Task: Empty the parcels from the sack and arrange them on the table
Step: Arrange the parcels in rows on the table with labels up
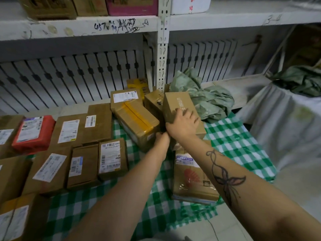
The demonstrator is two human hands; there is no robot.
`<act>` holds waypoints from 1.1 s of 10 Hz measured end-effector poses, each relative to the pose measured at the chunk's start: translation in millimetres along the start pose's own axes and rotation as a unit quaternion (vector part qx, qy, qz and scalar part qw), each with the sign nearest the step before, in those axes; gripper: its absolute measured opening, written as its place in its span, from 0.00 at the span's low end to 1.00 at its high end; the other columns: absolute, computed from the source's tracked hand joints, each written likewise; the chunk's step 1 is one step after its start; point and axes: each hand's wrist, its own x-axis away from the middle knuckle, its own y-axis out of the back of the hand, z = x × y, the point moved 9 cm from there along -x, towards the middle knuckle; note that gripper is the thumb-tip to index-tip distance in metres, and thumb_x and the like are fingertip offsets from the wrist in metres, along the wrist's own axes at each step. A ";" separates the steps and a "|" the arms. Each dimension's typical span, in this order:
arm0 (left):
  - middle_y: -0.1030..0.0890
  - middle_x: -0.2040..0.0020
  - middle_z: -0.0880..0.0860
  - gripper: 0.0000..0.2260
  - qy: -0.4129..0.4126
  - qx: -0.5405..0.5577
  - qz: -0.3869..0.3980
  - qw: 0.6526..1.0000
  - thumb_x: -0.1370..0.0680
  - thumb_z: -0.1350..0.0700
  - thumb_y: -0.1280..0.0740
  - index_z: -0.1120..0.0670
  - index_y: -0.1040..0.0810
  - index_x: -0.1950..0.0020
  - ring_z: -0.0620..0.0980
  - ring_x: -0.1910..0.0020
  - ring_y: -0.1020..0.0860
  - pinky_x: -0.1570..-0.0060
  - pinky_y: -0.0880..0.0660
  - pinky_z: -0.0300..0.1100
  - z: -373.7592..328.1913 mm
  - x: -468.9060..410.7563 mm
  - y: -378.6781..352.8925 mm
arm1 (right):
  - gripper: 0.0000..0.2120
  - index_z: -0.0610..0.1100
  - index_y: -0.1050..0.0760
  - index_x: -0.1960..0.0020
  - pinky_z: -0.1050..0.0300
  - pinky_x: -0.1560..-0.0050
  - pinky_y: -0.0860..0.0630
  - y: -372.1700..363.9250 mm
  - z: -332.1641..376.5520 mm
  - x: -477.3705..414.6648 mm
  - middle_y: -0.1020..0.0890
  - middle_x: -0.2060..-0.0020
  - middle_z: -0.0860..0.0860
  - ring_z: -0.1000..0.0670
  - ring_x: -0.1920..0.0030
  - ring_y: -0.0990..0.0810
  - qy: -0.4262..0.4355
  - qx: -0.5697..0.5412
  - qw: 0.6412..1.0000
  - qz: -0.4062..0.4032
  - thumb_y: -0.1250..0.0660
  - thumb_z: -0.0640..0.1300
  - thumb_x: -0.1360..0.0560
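Observation:
A plain brown carton stands tilted near the middle of the table with the green checked cloth. My right hand grips its near top edge, fingers spread over the face. My left hand holds the carton's lower near corner, partly hidden under my right wrist. To the left of it leans a box with yellow tape. A crumpled green sack lies behind the carton. Several labelled parcels, among them a red one, lie in rows on the left.
A flat brown parcel with a red print lies under my right forearm. A metal shelf upright rises behind the boxes. A white sack with green cloth on it stands at the right. Boxes fill the top shelf.

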 end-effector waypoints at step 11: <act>0.24 0.37 0.55 0.40 -0.125 0.136 -0.154 0.971 0.36 0.39 0.27 0.51 0.36 0.28 0.55 0.42 0.23 0.43 0.25 0.52 9.3 96.3 68.3 | 0.40 0.53 0.45 0.26 0.41 0.40 0.27 -35.8 -4.8 23.3 0.29 0.33 0.45 0.41 0.38 0.27 0.010 -0.521 0.816 0.249 0.30 0.57 0.32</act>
